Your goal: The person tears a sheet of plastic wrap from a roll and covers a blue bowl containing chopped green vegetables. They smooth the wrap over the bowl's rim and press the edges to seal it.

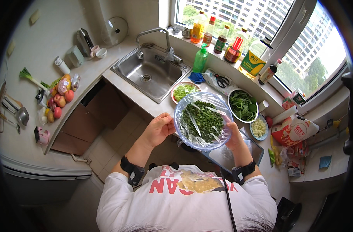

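A round bowl (179, 136) of chopped green leaves (201, 120) is in front of my chest, tilted towards me. Clear plastic film (220, 110) with shiny wrinkles stretches over its top. At the left rim, my left hand (159, 130) has its thumb and fingers pinched together on the film's edge. My right hand (234, 136) grips the right side of the bowl, thumb near the rim. The bowl's underside and some fingertips are hidden.
Behind the bowl are a plate of sliced green vegetable (183, 91), a sink (149, 72), scissors (222, 81) and a white bowl of leaves (242, 105). A blue-edged cutting board (259, 148) and a plate of chopped pale pieces (259, 128) lie right. Bottles (221, 39) line the sill.
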A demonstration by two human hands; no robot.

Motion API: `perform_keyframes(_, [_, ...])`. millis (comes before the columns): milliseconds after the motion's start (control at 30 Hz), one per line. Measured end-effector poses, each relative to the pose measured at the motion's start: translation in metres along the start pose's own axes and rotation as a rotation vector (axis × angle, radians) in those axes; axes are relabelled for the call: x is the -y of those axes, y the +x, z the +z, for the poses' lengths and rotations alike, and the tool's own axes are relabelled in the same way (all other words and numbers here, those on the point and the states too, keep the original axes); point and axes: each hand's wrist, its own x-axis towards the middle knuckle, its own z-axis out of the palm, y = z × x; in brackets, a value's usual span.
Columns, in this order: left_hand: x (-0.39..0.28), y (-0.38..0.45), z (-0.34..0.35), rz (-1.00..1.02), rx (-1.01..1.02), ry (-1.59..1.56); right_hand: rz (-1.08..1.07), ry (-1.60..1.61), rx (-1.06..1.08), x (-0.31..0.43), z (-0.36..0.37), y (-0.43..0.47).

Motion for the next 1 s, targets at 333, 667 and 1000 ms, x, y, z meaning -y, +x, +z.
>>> perform_keyframes(333, [0.021,-0.007,-0.015,0.267,-0.412,-0.002,-0.074,0.047,0.03,-0.048,0.027,0.01])
perform_keyframes(667, [0.021,-0.021,-0.052,0.336,-0.364,1.254,-0.144,0.118,-0.02,-0.074,0.05,0.007])
perform_keyframes(1000, [-0.018,-0.019,-0.055,0.109,0.145,0.715,-0.161,0.087,-0.037,-0.069,0.044,-0.009])
